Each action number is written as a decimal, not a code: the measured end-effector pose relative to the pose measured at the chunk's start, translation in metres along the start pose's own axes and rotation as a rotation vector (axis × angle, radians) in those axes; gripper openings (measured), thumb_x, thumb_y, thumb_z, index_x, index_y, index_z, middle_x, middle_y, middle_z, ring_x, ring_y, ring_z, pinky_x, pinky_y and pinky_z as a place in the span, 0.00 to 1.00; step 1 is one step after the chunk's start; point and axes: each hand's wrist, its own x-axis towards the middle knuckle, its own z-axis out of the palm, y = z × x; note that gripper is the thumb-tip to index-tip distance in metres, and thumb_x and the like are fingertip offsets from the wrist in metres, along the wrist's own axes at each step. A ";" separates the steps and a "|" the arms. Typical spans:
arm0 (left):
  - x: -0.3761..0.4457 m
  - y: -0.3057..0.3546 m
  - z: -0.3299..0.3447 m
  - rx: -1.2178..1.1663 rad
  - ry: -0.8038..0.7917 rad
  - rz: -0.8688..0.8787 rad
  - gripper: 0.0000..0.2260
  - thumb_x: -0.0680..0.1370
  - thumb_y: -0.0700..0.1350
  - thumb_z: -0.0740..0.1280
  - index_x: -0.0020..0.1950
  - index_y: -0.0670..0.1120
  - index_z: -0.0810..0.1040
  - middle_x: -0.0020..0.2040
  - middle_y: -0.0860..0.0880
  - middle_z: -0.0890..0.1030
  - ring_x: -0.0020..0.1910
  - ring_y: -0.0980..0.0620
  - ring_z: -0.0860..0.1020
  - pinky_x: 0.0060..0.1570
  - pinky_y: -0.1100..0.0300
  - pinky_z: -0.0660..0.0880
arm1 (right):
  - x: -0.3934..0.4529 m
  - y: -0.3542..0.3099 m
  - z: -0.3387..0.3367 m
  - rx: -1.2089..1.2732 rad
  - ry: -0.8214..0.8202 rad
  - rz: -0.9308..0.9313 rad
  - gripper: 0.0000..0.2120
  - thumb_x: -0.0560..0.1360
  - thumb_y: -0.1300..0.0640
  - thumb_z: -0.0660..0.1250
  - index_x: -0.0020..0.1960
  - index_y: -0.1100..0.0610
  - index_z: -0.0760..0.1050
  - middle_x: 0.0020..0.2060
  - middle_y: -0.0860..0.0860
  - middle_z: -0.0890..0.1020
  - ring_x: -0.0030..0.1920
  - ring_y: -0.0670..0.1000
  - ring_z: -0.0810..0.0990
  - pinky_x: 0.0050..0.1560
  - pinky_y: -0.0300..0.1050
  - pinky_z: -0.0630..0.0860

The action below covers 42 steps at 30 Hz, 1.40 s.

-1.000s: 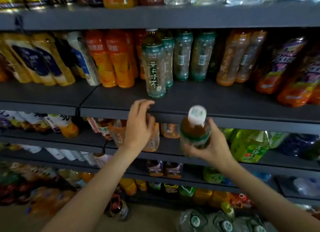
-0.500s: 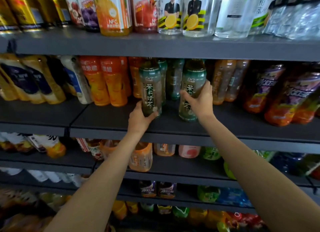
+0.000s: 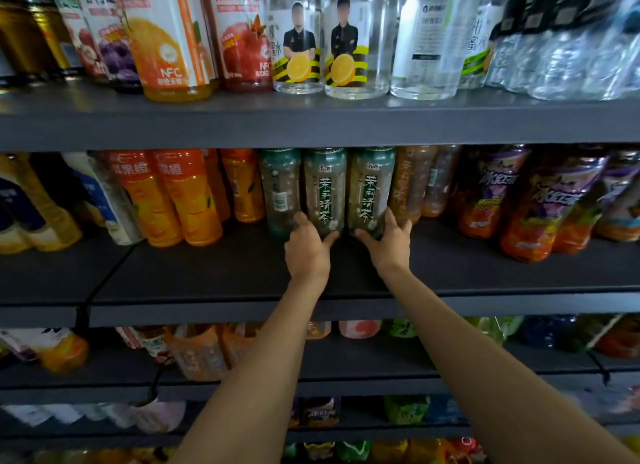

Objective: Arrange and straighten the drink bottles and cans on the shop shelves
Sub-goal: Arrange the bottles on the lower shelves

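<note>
Two clear plastic green-capped jasmine tea bottles, left bottle [image 3: 325, 193] and right bottle [image 3: 370, 191], stand side by side mid-depth on the dark grey middle shelf [image 3: 221, 273]. Left hand [image 3: 306, 247] grips the left base; right hand [image 3: 388, 241] grips the right base. Risk: low holds could tip them into the orange juice bottles [image 3: 180, 200] left of them. Caps hidden by the upper shelf [image 3: 311, 124].

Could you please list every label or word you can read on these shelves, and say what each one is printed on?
"茉莉清茶": left tea bottle, gripped by the left hand.
"茉莉清茶": right tea bottle, gripped by the right hand.
"NFC": orange juice bottle.
Other labels are too blurred or cut off.
</note>
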 end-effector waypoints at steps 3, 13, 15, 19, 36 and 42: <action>0.003 0.000 0.010 -0.039 0.039 -0.010 0.26 0.76 0.50 0.67 0.67 0.40 0.62 0.57 0.41 0.77 0.57 0.41 0.76 0.52 0.51 0.72 | 0.001 0.004 0.001 -0.067 0.034 -0.039 0.32 0.76 0.50 0.66 0.75 0.56 0.57 0.68 0.57 0.65 0.66 0.57 0.68 0.60 0.47 0.68; 0.008 -0.013 0.018 -0.156 0.015 0.011 0.16 0.76 0.44 0.68 0.59 0.40 0.68 0.58 0.41 0.74 0.57 0.43 0.74 0.53 0.54 0.70 | 0.001 0.005 -0.002 -0.057 0.001 -0.071 0.30 0.76 0.54 0.66 0.74 0.56 0.58 0.67 0.55 0.70 0.66 0.56 0.69 0.61 0.47 0.68; 0.005 -0.018 0.012 -0.186 -0.012 0.040 0.11 0.77 0.41 0.65 0.58 0.40 0.71 0.58 0.41 0.74 0.56 0.44 0.74 0.51 0.60 0.68 | -0.001 0.009 -0.014 0.001 -0.086 -0.093 0.29 0.75 0.57 0.67 0.73 0.56 0.61 0.65 0.56 0.74 0.64 0.55 0.72 0.61 0.45 0.68; -0.014 -0.021 0.005 -0.278 0.061 0.113 0.07 0.78 0.39 0.63 0.55 0.40 0.73 0.54 0.43 0.76 0.48 0.52 0.75 0.47 0.64 0.68 | -0.017 0.031 -0.058 0.008 -0.181 -0.153 0.24 0.75 0.61 0.67 0.69 0.56 0.67 0.59 0.55 0.78 0.55 0.52 0.78 0.53 0.37 0.70; -0.145 0.142 0.132 -0.405 0.064 0.624 0.09 0.73 0.35 0.62 0.53 0.40 0.72 0.47 0.50 0.73 0.43 0.54 0.75 0.45 0.63 0.71 | -0.012 0.203 -0.268 0.056 0.243 -0.194 0.12 0.75 0.64 0.65 0.58 0.62 0.73 0.44 0.51 0.78 0.44 0.48 0.76 0.40 0.29 0.68; -0.237 0.116 0.204 -0.244 0.035 0.588 0.07 0.74 0.39 0.60 0.50 0.41 0.75 0.43 0.53 0.73 0.42 0.57 0.73 0.44 0.63 0.70 | -0.031 0.308 -0.291 -0.056 -0.099 -0.407 0.07 0.74 0.61 0.68 0.51 0.60 0.75 0.39 0.46 0.77 0.37 0.45 0.77 0.38 0.35 0.74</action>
